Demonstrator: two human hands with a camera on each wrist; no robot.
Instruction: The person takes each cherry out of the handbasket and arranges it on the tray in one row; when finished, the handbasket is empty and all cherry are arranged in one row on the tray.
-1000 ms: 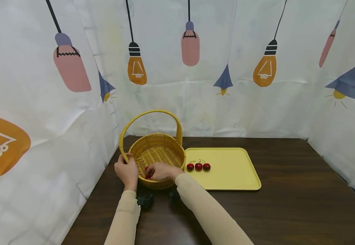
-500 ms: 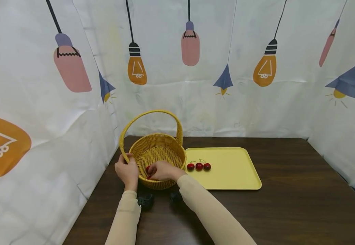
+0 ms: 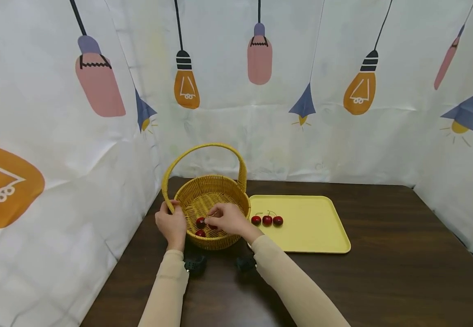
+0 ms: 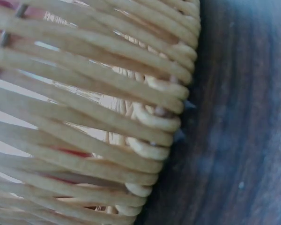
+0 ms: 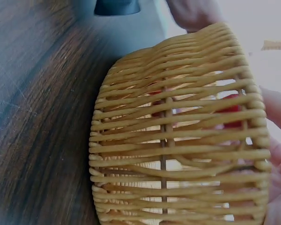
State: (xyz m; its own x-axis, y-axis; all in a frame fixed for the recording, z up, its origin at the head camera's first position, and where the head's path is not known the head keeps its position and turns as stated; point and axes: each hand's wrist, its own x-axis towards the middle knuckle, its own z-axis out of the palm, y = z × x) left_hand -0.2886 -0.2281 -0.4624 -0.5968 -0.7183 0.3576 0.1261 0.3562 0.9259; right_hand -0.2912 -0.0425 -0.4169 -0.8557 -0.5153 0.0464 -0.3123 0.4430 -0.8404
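A yellow wicker basket (image 3: 216, 244) with a tall arched handle (image 3: 222, 145) stands on the table's left side. My left hand (image 3: 173, 225) grips the basket where the handle meets its left rim. Over the basket's inside, my right hand (image 3: 229, 219) pinches a dark red cherry (image 3: 212, 226), largely hidden beneath the fingers. Two more cherries, an upper one (image 3: 200, 222) and a lower one (image 3: 200, 233), lie in the basket. Through the weave in the right wrist view, a red cherry (image 5: 232, 111) shows near the right fingers. The left wrist view is filled by basket weave (image 4: 93, 122).
Right of the basket lies a pale yellow tray (image 3: 310, 227). Three stemmed cherries (image 3: 267, 220) sit in a row at its left end. The dark wooden table (image 3: 387, 254) extends to the right. A white printed curtain (image 3: 228, 118) hangs behind.
My right hand has risen and moved right inside the basket with a cherry, uncovering the two others. The left hand keeps its hold. The head view has shifted slightly.
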